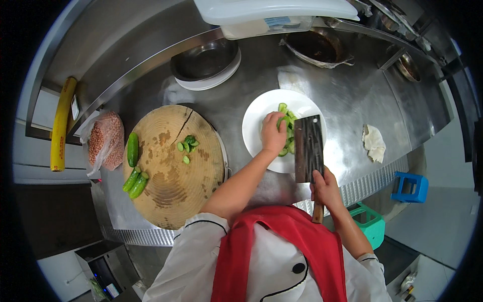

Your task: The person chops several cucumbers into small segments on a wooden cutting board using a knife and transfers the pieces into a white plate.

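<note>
My left hand is over a round white plate, its fingers curled against a heap of cut green cucumber pieces. Whether it grips any of them is hidden. In my right hand is a cleaver with a dark blade and wooden handle. The blade covers the plate's right side, beside the pieces. To the left, a round wooden chopping block bears a whole-looking cucumber, two cucumber lengths at its left edge, and several small cucumber offcuts.
A bag of reddish nuts or beans stands left of the block. Behind are a dark pan on white plates, an oily pan and a lidded plastic container. A crumpled cloth lies right on the steel counter.
</note>
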`<state>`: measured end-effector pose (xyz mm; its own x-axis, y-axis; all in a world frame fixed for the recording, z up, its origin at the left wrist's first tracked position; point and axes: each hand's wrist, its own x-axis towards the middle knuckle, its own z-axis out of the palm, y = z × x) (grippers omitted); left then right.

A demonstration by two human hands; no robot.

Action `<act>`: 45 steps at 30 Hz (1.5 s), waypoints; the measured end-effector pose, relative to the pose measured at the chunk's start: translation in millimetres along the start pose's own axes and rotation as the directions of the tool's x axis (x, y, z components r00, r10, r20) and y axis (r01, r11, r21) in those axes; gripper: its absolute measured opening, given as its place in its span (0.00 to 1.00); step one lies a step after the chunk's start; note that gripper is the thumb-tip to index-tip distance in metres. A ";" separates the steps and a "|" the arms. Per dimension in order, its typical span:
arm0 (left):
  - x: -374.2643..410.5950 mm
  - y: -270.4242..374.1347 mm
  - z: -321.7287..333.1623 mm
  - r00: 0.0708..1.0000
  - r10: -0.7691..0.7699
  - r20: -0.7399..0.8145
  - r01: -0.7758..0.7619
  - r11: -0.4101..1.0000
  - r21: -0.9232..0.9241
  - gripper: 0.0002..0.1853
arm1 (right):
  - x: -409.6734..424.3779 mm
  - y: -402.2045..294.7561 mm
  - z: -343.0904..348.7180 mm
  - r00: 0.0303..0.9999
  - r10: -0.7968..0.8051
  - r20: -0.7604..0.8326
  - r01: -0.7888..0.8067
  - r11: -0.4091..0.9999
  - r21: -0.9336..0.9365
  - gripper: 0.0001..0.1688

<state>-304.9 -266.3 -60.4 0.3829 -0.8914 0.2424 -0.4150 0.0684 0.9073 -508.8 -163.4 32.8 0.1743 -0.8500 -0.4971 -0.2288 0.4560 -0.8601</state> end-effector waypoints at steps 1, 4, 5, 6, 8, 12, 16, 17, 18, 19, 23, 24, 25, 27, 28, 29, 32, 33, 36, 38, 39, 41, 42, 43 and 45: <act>0.6 -4.4 -5.3 0.999 0.040 -0.020 -0.040 0.999 0.004 0.11 | -1.8 -4.5 -5.5 1.000 -0.001 -0.017 0.001 1.000 -0.007 0.11; -9.2 -2.2 -55.4 0.985 0.148 -0.086 -0.143 0.988 0.058 0.13 | 1.9 -7.2 -12.7 0.996 -0.086 -0.015 0.085 0.995 -0.047 0.10; -18.3 4.7 -72.5 0.985 0.155 -0.070 -0.149 0.985 0.089 0.13 | -0.3 -15.1 -10.1 0.996 -0.091 0.001 0.091 0.994 -0.069 0.10; -26.7 13.9 -98.9 0.984 0.164 -0.066 -0.154 0.978 0.139 0.13 | 11.3 6.0 -12.3 0.953 -0.303 0.024 0.302 0.933 -0.197 0.10; -52.1 3.6 -152.4 0.976 0.195 -0.098 -0.162 0.948 0.274 0.14 | -0.2 -25.0 15.0 0.974 -0.181 0.135 0.196 0.975 -0.106 0.09; -92.1 0.2 -266.2 0.964 0.131 -0.232 -0.005 0.879 0.477 0.13 | 3.1 -36.1 71.5 0.888 -0.160 0.431 0.283 0.929 -0.239 0.09; -138.8 -21.1 -375.6 0.896 0.216 -0.388 0.131 0.706 0.696 0.14 | -0.9 -39.7 129.2 0.650 -0.386 0.655 0.742 0.507 -0.438 0.12; -147.6 -22.7 -398.5 0.902 0.176 -0.395 0.184 0.671 0.718 0.16 | -4.6 -41.4 143.3 0.600 -0.386 0.701 0.786 0.447 -0.427 0.12; -154.3 -24.8 -417.3 0.906 0.133 -0.402 0.233 0.636 0.736 0.17 | -7.7 -41.0 154.9 0.578 -0.366 0.729 0.808 0.383 -0.448 0.12; -158.0 -30.7 -432.2 0.912 0.141 -0.385 0.232 0.597 0.768 0.18 | -10.2 -39.9 165.6 0.558 -0.342 0.756 0.826 0.314 -0.467 0.12; -160.6 -54.7 -469.3 0.951 0.093 -0.294 0.212 0.494 0.843 0.25 | -21.0 -34.9 200.4 0.534 -0.317 0.784 0.844 0.154 -0.513 0.11; -157.9 -57.2 -474.3 0.965 0.062 -0.257 0.195 0.491 0.849 0.26 | -23.2 -33.5 204.9 0.539 -0.313 0.782 0.840 0.129 -0.527 0.11; -155.6 -59.3 -478.5 0.976 0.031 -0.218 0.175 0.489 0.854 0.27 | -25.3 -32.5 208.0 0.545 -0.310 0.779 0.834 0.104 -0.542 0.11; -151.3 -63.0 -484.2 0.982 -0.013 -0.190 0.173 0.485 0.858 0.28 | -26.7 -33.9 208.6 0.559 -0.304 0.771 0.826 0.118 -0.552 0.11; -149.7 -65.3 -487.9 0.984 -0.034 -0.176 0.170 0.482 0.859 0.29 | -28.4 -34.4 209.7 0.574 -0.302 0.761 0.814 0.115 -0.569 0.11; -149.1 -68.3 -492.4 0.988 -0.027 -0.151 0.145 0.481 0.865 0.29 | -30.7 -34.8 210.7 0.590 -0.300 0.750 0.802 0.111 -0.586 0.11; -147.8 -71.6 -500.4 0.998 -0.040 -0.044 0.059 0.525 0.849 0.30 | -34.8 -32.0 213.3 0.645 -0.293 0.706 0.753 0.087 -0.652 0.11; -148.0 -67.2 -503.8 0.998 -0.068 0.015 0.026 0.567 0.823 0.29 | -37.3 -32.1 215.6 0.653 -0.286 0.701 0.745 0.080 -0.662 0.11; -153.4 -50.8 -508.1 0.912 -0.236 0.337 0.007 0.829 0.560 0.29 | -43.3 -34.1 221.3 0.677 -0.266 0.686 0.722 0.061 -0.689 0.12; -157.0 -48.6 -504.2 0.806 -0.249 0.536 0.030 0.923 0.384 0.28 | -46.2 -35.8 224.5 0.690 -0.256 0.677 0.709 0.052 -0.703 0.11; -158.6 -49.4 -499.6 0.770 -0.232 0.595 0.019 0.940 0.342 0.27 | -46.7 -36.5 226.1 0.684 -0.255 0.684 0.714 0.041 -0.699 0.11; -164.0 -56.1 -493.0 0.785 -0.142 0.603 -0.053 0.955 0.293 0.24 | -44.7 -39.8 229.9 0.667 -0.252 0.701 0.727 0.014 -0.686 0.11; -167.9 -64.1 -487.9 0.830 -0.068 0.554 -0.117 0.949 0.291 0.23 | -46.1 -41.8 234.1 0.645 -0.273 0.714 0.747 0.026 -0.664 0.11; -168.3 -65.5 -483.2 0.863 0.013 0.505 -0.185 0.939 0.291 0.22 | -49.8 -44.9 241.1 0.625 -0.296 0.722 0.763 0.039 -0.645 0.11; -171.4 -56.8 -477.9 0.943 0.031 0.332 -0.171 0.900 0.400 0.20 | -51.4 -51.3 258.4 0.581 -0.311 0.752 0.793 0.011 -0.609 0.11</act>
<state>47.4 96.7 10.8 0.0740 -0.9870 0.1425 -0.7694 0.0344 0.6378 -258.5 -75.0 72.7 0.8925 -0.4380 -0.1077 -0.4474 -0.8296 -0.3339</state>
